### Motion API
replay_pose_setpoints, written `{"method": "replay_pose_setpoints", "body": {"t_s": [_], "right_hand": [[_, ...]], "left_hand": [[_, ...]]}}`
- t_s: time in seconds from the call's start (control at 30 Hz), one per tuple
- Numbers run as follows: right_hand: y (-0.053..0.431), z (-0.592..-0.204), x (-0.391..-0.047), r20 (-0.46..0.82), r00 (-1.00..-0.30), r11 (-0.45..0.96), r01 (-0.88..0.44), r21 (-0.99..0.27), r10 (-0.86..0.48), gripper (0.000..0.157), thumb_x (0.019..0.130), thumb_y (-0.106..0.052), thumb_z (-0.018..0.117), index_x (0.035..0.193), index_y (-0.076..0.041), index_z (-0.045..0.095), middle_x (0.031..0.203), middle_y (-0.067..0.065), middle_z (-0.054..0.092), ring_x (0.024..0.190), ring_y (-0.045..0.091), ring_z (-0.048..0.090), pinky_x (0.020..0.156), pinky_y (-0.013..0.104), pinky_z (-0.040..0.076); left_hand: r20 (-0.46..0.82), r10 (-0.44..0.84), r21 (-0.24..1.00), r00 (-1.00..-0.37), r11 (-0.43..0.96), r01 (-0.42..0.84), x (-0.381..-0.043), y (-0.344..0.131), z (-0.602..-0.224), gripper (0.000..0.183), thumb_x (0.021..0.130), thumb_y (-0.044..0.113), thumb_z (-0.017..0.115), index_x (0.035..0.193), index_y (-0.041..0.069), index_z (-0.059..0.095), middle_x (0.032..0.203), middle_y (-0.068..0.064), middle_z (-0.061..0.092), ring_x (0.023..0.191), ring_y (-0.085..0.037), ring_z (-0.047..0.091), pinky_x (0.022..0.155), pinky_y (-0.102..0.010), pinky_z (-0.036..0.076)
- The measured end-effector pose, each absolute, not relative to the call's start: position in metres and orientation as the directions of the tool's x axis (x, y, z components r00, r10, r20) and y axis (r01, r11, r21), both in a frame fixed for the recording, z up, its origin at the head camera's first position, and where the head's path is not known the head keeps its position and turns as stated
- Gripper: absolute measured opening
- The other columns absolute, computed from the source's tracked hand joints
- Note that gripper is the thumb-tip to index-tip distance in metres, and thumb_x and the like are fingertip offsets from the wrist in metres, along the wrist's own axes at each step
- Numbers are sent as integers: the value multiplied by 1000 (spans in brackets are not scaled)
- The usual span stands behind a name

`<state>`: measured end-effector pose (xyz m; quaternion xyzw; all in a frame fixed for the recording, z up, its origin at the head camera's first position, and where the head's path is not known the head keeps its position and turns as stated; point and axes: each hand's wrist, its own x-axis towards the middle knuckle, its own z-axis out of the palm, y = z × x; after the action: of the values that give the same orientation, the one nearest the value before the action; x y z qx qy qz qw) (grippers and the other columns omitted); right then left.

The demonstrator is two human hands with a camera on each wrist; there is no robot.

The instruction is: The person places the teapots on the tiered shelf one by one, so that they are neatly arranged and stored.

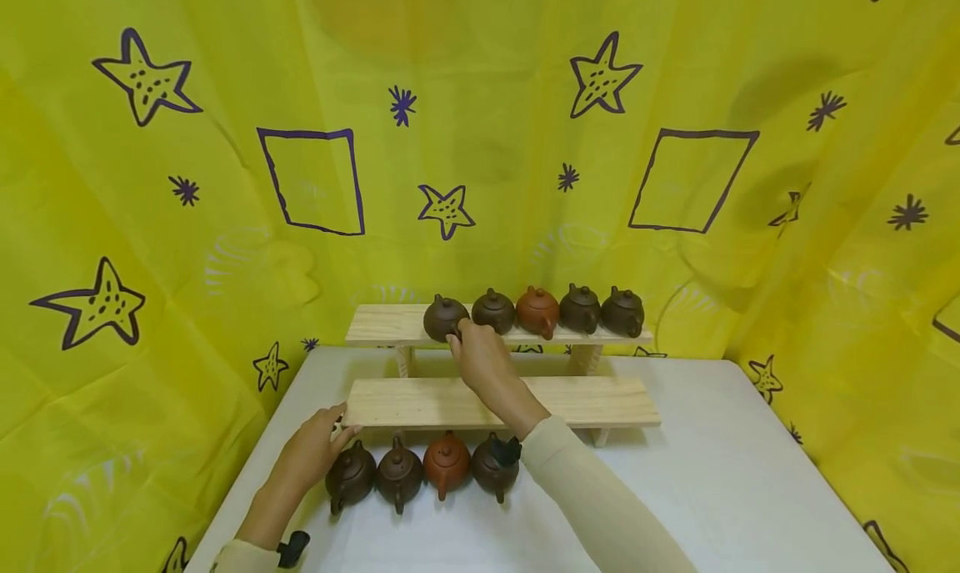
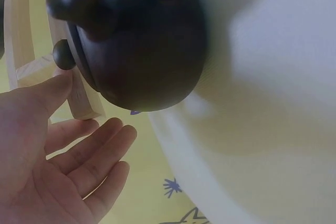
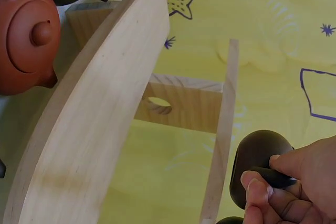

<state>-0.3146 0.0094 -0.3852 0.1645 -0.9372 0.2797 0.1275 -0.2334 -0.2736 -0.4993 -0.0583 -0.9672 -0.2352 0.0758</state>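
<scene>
On the upper wooden shelf (image 1: 390, 324), my right hand (image 1: 482, 358) pinches the handle of a dark brown teapot (image 1: 444, 316), the leftmost in its row. The right wrist view shows thumb and fingers closed round that handle, with the teapot (image 3: 257, 153) beside the shelf board. My left hand (image 1: 311, 448) touches the left end of the lower shelf (image 1: 420, 402), its fingers loosely extended. In the left wrist view a dark teapot (image 2: 152, 51) on the table is just beside this hand (image 2: 58, 161); it is not held.
More dark teapots (image 1: 493, 311) and a reddish one (image 1: 537, 310) line the upper shelf to the right. In front of the lower shelf, several dark teapots (image 1: 400, 473) and a reddish one (image 1: 447, 462) stand on the white table (image 1: 720, 490). Yellow curtain (image 1: 480, 139) surrounds it.
</scene>
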Motion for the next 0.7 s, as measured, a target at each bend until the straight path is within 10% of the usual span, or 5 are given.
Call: {"method": "replay_pose_setpoints", "body": {"t_s": [0.7], "right_hand": [[-10,-387,-333,333,-926,829,-322,-457,-176,28,108,-22,62,107,4,71,95,25,75,85,42,76,67,48,62]], "left_hand": [[170,73,455,-983,879,144,-235,-275,-499,54,102,25,72,143,-8,58,118,-26,70,109,-41,69,92,-58,57]]}}
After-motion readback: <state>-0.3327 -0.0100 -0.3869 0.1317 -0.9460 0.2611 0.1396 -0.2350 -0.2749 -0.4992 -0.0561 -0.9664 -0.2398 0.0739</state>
